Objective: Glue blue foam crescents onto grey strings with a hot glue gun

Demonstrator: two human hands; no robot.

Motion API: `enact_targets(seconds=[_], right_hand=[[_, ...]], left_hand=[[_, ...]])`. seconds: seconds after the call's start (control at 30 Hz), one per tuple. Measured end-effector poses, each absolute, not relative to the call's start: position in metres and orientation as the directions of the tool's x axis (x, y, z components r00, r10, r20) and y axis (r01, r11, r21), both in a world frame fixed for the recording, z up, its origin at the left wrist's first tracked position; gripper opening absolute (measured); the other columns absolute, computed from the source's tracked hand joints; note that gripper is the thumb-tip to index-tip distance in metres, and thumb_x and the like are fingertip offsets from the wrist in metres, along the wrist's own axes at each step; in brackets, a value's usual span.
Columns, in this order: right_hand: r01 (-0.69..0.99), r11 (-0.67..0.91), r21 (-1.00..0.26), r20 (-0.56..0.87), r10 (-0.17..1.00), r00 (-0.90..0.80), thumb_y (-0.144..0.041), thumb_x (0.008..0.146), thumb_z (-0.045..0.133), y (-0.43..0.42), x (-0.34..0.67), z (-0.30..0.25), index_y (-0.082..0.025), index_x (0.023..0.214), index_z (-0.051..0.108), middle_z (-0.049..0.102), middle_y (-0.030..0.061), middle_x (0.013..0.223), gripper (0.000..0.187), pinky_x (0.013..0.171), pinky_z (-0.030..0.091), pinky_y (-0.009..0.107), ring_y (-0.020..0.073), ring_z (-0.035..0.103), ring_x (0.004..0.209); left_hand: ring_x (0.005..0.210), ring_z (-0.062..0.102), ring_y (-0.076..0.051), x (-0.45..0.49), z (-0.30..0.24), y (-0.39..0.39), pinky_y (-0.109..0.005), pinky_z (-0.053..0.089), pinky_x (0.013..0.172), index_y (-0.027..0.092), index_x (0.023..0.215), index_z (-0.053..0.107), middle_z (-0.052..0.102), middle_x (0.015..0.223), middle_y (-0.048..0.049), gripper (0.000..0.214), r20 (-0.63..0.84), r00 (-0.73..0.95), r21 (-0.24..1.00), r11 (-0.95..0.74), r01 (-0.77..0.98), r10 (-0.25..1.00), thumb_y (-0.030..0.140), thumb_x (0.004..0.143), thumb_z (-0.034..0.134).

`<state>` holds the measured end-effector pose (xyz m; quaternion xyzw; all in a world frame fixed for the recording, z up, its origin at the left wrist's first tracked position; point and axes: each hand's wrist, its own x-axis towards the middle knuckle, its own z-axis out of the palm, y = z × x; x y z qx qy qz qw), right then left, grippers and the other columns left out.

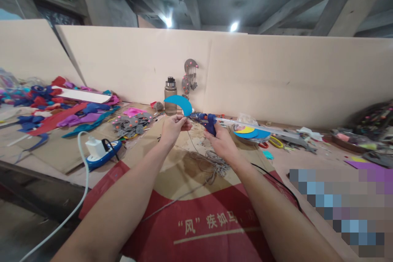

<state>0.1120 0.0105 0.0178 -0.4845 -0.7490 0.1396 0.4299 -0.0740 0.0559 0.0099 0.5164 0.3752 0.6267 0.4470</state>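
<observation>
Pinched in my left hand (174,130) is a blue crescent-shaped piece (179,101), held up above the table by its lower tip. My right hand (218,138) is wrapped round the handle of a blue glue gun (208,122), with a long clear glue stick (254,125) jutting from its back to the right. The gun's nozzle points left and is close to the crescent's lower end; whether they touch I cannot tell. Below my hands, a tangle of grey yarn (216,163) lies on a red and tan cardboard sheet (196,188), one strand rising toward my left hand.
A bottle (170,94) stands by the back panel, where a grey moon ornament (190,65) hangs. Felt scraps (76,114) and a blue power strip (104,155) with a white cable lie left. To the right are a bowl of cut pieces (254,134) and yellow-handled scissors (276,142).
</observation>
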Motion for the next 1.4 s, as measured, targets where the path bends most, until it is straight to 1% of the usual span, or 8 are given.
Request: enact_targets(seconds=[0.23, 0.43, 0.73, 0.97, 1.1, 1.2, 1.3, 1.4], right_hand=[[0.618, 0.478, -0.624, 0.500, 0.852, -0.154, -0.034, 0.086, 0.053, 0.011, 0.113, 0.018, -0.017, 0.126, 0.055, 0.068, 0.0111, 0.108, 0.043, 0.084, 0.046, 0.036, 0.0230, 0.062, 0.091], [0.590, 0.515, -0.622, 0.522, 0.834, -0.177, -0.032, 0.086, 0.053, 0.011, 0.112, 0.017, -0.016, 0.126, 0.054, 0.067, 0.0122, 0.115, 0.043, 0.093, 0.043, 0.039, 0.0245, 0.061, 0.100], [0.588, 0.514, -0.624, 0.526, 0.833, -0.170, -0.032, 0.086, 0.053, 0.009, 0.111, 0.018, -0.017, 0.127, 0.054, 0.066, 0.0122, 0.116, 0.043, 0.093, 0.044, 0.039, 0.0243, 0.061, 0.101], [0.616, 0.486, -0.620, 0.506, 0.848, -0.158, -0.031, 0.085, 0.054, 0.009, 0.112, 0.018, -0.017, 0.124, 0.056, 0.068, 0.0116, 0.109, 0.042, 0.089, 0.044, 0.039, 0.0242, 0.061, 0.095], [0.619, 0.489, -0.615, 0.514, 0.844, -0.156, -0.032, 0.085, 0.054, 0.010, 0.113, 0.018, -0.019, 0.124, 0.056, 0.068, 0.0108, 0.107, 0.042, 0.086, 0.045, 0.038, 0.0242, 0.061, 0.093], [0.614, 0.487, -0.621, 0.514, 0.844, -0.150, -0.034, 0.084, 0.054, 0.012, 0.114, 0.016, -0.020, 0.122, 0.057, 0.068, 0.0097, 0.104, 0.040, 0.083, 0.045, 0.038, 0.0237, 0.060, 0.089], [0.570, 0.501, -0.651, 0.527, 0.839, -0.135, -0.035, 0.083, 0.056, 0.017, 0.116, 0.012, -0.022, 0.121, 0.057, 0.068, 0.0080, 0.102, 0.040, 0.083, 0.046, 0.038, 0.0228, 0.060, 0.089], [0.468, 0.462, -0.754, 0.488, 0.870, -0.073, -0.034, 0.080, 0.061, 0.025, 0.119, 0.005, -0.024, 0.116, 0.056, 0.068, 0.0049, 0.090, 0.038, 0.072, 0.049, 0.034, 0.0191, 0.060, 0.075]], left_hand=[[0.059, 0.065, -0.014, -0.075, 0.009, 0.057, -0.032, 0.057, 0.068, 0.012, 0.076, 0.062, 0.069, 0.069, -0.0057, 0.029, 0.303, -0.092, 0.932, -0.315, -0.179, 0.949, 0.039, 0.074, 0.073], [0.056, 0.064, -0.014, -0.072, 0.011, 0.055, -0.031, 0.055, 0.064, 0.013, 0.072, 0.061, 0.067, 0.065, -0.0048, 0.025, 0.299, -0.058, 0.938, -0.305, -0.166, 0.952, 0.035, 0.075, 0.071], [0.059, 0.065, -0.014, -0.070, 0.006, 0.057, -0.030, 0.055, 0.065, 0.014, 0.070, 0.061, 0.068, 0.068, -0.0047, 0.023, 0.302, -0.036, 0.939, -0.303, -0.164, 0.953, 0.034, 0.075, 0.072], [0.056, 0.064, -0.014, -0.072, 0.010, 0.055, -0.029, 0.055, 0.063, 0.011, 0.073, 0.061, 0.067, 0.066, -0.0056, 0.026, 0.299, -0.048, 0.934, -0.303, -0.188, 0.953, 0.035, 0.075, 0.072], [0.057, 0.065, -0.014, -0.074, 0.012, 0.054, -0.030, 0.055, 0.065, 0.011, 0.073, 0.062, 0.068, 0.066, -0.0058, 0.029, 0.296, -0.069, 0.934, -0.304, -0.187, 0.953, 0.038, 0.074, 0.073], [0.057, 0.064, -0.014, -0.074, 0.012, 0.055, -0.031, 0.056, 0.066, 0.010, 0.073, 0.062, 0.067, 0.067, -0.0055, 0.028, 0.294, -0.087, 0.930, -0.306, -0.202, 0.952, 0.036, 0.074, 0.074], [0.056, 0.064, -0.012, -0.076, 0.013, 0.056, -0.029, 0.055, 0.064, 0.010, 0.074, 0.062, 0.067, 0.067, -0.0050, 0.022, 0.286, -0.113, 0.920, -0.306, -0.245, 0.951, 0.029, 0.077, 0.072], [0.055, 0.063, -0.010, -0.076, 0.014, 0.056, -0.025, 0.054, 0.062, 0.009, 0.076, 0.062, 0.067, 0.067, -0.0044, 0.015, 0.265, -0.137, 0.910, -0.294, -0.292, 0.955, 0.022, 0.080, 0.068]])
